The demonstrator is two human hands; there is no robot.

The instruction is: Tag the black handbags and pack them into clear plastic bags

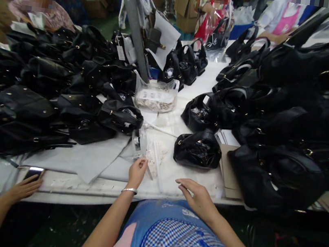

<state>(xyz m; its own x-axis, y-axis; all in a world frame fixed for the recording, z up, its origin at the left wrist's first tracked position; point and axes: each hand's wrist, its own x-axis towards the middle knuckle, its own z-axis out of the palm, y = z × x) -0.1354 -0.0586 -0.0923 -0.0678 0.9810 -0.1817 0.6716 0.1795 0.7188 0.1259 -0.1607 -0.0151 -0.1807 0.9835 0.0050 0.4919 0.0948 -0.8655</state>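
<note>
My left hand (pixel 138 172), with a silvery bangle at the wrist, is raised over the front of the white table (pixel 193 181). Its fingertips are pinched together; whatever is between them is too small to make out. Just beyond them stands a small greyish thing like a tape dispenser (pixel 138 144), and small pale bits (pixel 157 157) lie scattered to its right. My right hand (pixel 198 196) hovers at the table's front edge, fingers stretched out, holding nothing. Nearest to it on the table is a black handbag (pixel 198 149) with its top gaping and clear plastic inside.
Black handbags (pixel 25 104) crowd the left side, and more handbags (pixel 280 174) pile up at right beside brown cardboard (pixel 229 172). A clear plastic bag (pixel 156 97) sits mid-table near a slanting metal post (pixel 136 24). At left, another person's hand (pixel 23 190) holds a phone (pixel 34 172).
</note>
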